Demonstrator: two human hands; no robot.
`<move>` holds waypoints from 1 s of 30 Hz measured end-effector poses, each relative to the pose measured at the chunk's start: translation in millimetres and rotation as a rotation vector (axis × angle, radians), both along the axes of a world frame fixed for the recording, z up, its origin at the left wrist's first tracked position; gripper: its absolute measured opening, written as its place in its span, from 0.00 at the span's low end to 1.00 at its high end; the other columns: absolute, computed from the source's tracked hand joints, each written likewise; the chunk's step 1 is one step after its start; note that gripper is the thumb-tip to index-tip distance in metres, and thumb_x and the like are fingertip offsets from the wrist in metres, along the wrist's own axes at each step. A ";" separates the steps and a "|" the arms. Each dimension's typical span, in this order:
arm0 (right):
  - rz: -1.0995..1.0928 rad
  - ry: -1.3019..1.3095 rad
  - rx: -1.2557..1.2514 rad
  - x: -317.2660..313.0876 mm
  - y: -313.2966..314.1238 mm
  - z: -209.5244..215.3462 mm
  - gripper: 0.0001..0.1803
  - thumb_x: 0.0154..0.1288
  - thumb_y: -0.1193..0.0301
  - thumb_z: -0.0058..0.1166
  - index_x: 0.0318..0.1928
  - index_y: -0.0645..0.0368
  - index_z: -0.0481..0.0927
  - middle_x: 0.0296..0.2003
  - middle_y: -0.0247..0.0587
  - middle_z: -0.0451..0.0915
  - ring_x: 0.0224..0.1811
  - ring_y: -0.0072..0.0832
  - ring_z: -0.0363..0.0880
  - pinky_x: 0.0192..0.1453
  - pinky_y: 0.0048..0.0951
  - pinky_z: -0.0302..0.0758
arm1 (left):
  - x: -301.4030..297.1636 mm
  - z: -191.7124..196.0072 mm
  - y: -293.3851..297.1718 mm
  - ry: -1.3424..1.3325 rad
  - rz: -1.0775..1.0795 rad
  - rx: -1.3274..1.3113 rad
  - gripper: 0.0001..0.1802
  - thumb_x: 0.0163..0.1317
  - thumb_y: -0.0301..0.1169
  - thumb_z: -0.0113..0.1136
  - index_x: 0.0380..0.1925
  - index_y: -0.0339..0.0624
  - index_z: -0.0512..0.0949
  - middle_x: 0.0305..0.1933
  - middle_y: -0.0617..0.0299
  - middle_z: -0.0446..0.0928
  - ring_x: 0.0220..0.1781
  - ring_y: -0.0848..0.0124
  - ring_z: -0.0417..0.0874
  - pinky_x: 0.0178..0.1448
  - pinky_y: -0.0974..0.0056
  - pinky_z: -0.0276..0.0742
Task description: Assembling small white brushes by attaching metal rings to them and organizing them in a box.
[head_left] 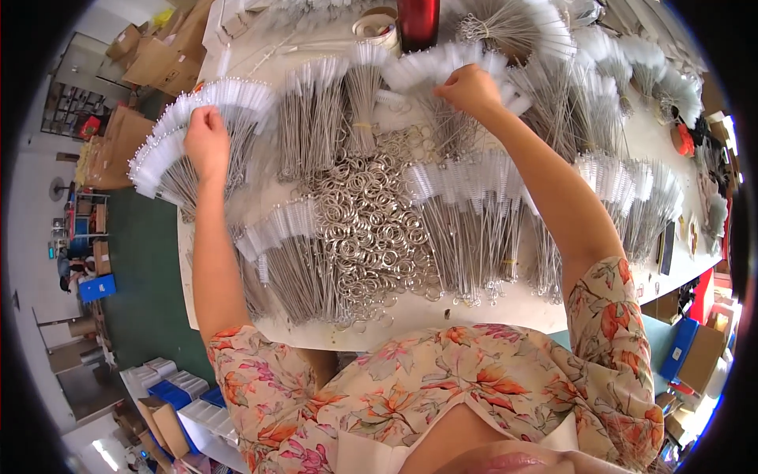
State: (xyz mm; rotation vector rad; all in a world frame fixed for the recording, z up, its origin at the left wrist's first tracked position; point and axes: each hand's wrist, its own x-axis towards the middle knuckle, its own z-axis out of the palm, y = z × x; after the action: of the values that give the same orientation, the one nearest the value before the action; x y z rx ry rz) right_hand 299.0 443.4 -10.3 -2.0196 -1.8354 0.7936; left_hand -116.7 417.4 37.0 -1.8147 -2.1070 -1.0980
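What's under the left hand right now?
The left hand rests on a fanned bundle of white-tipped wire brushes, whose bristle ends spread past the fingers. The wire stems directly beneath the palm are covered, as is the white table below them.

Can't really make out the left hand (207,142) fingertips, buried in the fanned brush bundle (197,118). Same with the right hand (471,89), fingers tucked into white bristles (442,63). Red cylinder (418,20) chopped off by the top edge. Part of the ring pile (371,229) hidden under brush stems. Far-left shelves (67,110) too tiny and blurry to tell.
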 end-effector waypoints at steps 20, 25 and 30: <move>-0.194 -0.217 0.473 237.0 -46.7 72.6 0.17 0.48 0.52 0.61 0.31 0.51 0.83 0.26 0.40 0.79 0.31 0.33 0.78 0.37 0.32 0.74 | 84.0 -31.5 -18.1 -0.525 -0.421 -0.636 0.07 0.59 0.29 0.55 0.28 0.35 0.76 0.26 0.63 0.78 0.28 0.78 0.75 0.39 0.72 0.67; -0.053 -0.177 0.414 214.0 -55.7 68.8 0.19 0.48 0.54 0.62 0.30 0.58 0.83 0.21 0.39 0.78 0.24 0.28 0.75 0.32 0.29 0.72 | 91.6 9.9 -41.7 -0.840 -0.347 -0.633 0.06 0.60 0.31 0.56 0.31 0.40 0.74 0.21 0.70 0.70 0.15 0.86 0.58 0.18 0.79 0.53; -0.119 -0.298 0.241 197.3 -50.0 55.7 0.22 0.45 0.49 0.61 0.31 0.55 0.84 0.28 0.41 0.82 0.34 0.37 0.79 0.40 0.34 0.75 | 106.4 24.5 -83.1 -0.904 -0.379 -0.497 0.08 0.61 0.32 0.55 0.35 0.40 0.73 0.23 0.70 0.67 0.13 0.88 0.53 0.14 0.79 0.46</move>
State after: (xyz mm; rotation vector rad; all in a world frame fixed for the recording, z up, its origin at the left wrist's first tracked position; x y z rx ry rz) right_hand 496.3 393.3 45.4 -2.1504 -1.8348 0.2332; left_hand -10.3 334.2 61.5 -2.2856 -2.7686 -1.9092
